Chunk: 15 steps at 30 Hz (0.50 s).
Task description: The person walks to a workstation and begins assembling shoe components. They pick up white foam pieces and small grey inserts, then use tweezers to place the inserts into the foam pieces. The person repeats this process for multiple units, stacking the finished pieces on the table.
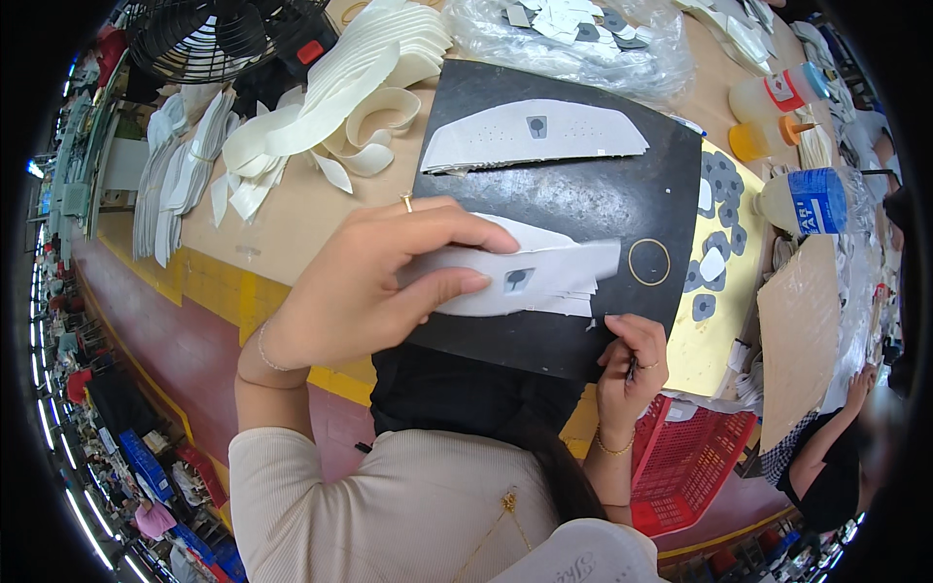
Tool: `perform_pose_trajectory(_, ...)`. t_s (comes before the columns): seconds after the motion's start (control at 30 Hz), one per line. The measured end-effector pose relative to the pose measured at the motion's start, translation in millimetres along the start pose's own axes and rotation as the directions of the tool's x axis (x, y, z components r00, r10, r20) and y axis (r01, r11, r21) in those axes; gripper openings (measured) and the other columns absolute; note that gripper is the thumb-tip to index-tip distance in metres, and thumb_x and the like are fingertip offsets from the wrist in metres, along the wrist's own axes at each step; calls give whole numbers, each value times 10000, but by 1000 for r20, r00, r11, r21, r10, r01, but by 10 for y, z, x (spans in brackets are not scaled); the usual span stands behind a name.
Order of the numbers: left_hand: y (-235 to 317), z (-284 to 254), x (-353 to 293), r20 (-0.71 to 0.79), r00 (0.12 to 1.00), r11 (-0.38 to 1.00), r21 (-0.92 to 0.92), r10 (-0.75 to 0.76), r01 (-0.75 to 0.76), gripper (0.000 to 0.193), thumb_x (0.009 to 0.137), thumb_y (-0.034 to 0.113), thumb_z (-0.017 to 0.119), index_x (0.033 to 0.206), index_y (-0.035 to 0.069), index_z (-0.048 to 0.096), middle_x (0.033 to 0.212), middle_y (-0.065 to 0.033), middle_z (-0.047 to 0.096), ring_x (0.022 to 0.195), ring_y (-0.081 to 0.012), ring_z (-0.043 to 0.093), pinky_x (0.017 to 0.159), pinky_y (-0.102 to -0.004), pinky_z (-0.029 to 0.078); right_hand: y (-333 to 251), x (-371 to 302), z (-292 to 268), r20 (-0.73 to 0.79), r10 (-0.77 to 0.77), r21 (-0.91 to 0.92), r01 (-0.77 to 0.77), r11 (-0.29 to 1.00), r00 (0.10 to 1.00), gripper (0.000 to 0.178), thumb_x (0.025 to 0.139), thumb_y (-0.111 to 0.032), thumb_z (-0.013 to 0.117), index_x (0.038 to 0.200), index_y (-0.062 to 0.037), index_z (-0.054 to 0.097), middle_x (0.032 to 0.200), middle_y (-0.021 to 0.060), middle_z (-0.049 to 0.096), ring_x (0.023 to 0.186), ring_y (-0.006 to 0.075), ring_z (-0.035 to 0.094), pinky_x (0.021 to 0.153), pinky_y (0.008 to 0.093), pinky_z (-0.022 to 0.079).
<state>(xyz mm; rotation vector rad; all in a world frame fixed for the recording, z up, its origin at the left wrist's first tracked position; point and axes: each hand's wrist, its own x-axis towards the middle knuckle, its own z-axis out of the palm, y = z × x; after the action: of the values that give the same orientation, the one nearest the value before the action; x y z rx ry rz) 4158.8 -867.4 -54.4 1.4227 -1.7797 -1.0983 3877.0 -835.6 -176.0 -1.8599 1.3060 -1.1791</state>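
My left hand [379, 277] grips a white curved sheet piece [569, 267] between thumb and fingers. A small grey patch with a dark round mark sits on that piece, and its right end is blurred. Beneath it lies a layered stack of similar white pieces [573, 303] on a black board [544, 189]. My right hand [632, 364] is at the board's near right edge with its fingers curled in; whatever they might hold is hidden. Farther up the board rests another stack of white arched pieces [573, 131], its top one bearing the same kind of patch.
A rubber band [649, 262] lies on the board. Right of it, grey patches [717, 243] cover a yellow sheet, with bottles [763, 136] beyond. Long white strips [360, 87] and a black fan [209, 39] stand at the far left. A red basket [680, 476] is low on the right.
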Motion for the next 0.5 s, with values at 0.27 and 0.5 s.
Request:
perform_pose_trajectory(0.27,-618,-74,197,-180,978,952,302,105,-47,338,842,177,749,1148,48,693,1127,-103,620,1027,-230,607,923,-328,462,-10,10,19,-28,20,25,-19,1000,999,429,733,235,509,1028,-9,701,948,122,646,578,107,513,510,230,400)
perform_pose_trajectory(0.5,-932,91,962,-212,959,889,452,190,-76,543,782,328,812,1236,68,667,1139,-116,604,1079,-287,583,939,-370,465,-20,8,9,-33,24,28,-23,999,999,421,744,229,507,1031,-9,702,951,116,643,579,93,511,509,223,395)
